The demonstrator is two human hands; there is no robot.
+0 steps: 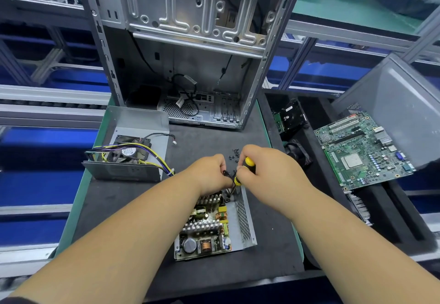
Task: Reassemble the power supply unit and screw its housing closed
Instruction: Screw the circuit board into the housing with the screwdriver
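The open power supply base (246,222), a grey metal tray with a perforated wall, lies on the dark mat with its circuit board (204,230) exposed. My right hand (266,170) grips a yellow-and-black screwdriver (244,170), tip pointing down at the tray's far corner. My left hand (212,173) pinches black wires beside the screwdriver shaft. The grey housing cover (133,146), with a fan and a coloured wire bundle, lies at the left. Several small black screws (234,155) lie just beyond my hands.
An empty computer case (190,54) stands upright at the back of the mat (133,199). A motherboard (362,149) rests at the right, leaning on a grey panel. A hard drive (291,113) and a black fan (298,154) sit in the foam tray between.
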